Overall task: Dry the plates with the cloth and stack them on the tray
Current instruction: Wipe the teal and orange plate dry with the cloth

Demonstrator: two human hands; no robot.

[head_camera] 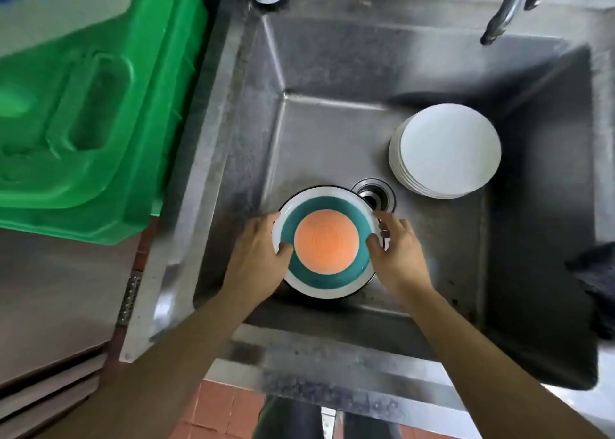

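Both hands, left hand and right hand, grip the colourful plate (fingers curled round its rim) inside the sink; white plates stacked nearby

**A working kitchen's wash-up corner**

I'm standing at a deep stainless steel sink — scuffed, with a drain and a tap above. White plates sit stacked in the basin, a green plastic bin stands beside it — red tiles underfoot.
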